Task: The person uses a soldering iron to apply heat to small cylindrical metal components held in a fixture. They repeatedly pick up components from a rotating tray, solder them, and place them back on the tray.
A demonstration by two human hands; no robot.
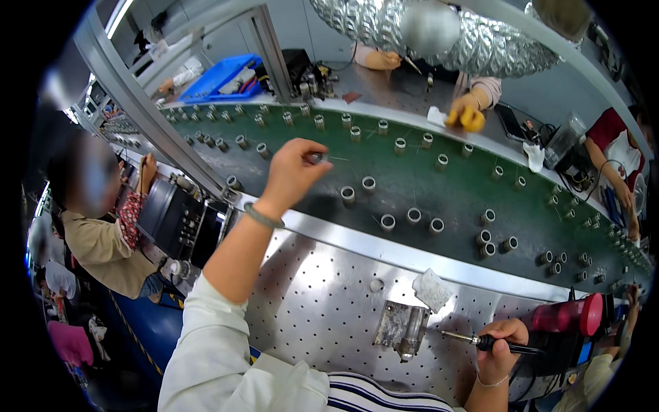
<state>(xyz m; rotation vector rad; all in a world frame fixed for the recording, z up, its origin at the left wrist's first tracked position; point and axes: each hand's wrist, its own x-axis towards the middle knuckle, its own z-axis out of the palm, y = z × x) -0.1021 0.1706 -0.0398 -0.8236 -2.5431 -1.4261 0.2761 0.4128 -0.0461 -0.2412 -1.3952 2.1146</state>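
My left hand [295,172] is raised over the green conveyor belt [467,185]. Its thumb and fingers pinch a small metal cylinder [316,158], mostly covered by the fingers, and a thin wire sticks out to the right. At the lower right, my right hand [503,347] grips a soldering iron [486,341] by its dark handle, the tip pointing left. Just left of that tip, a metal fixture [390,324] with a rounded tube-like piece [414,326] rests on the perforated metal worktop [309,302]. The tip looks apart from the fixture.
Several short metal cylinders [388,222] stand along the belt. A crumpled whitish pad [432,290] and a small ring [377,285] lie beyond the fixture. A red-lidded jar [566,316] stands at right. Co-workers' hands [470,110] work across the belt; another person [103,226] sits left.
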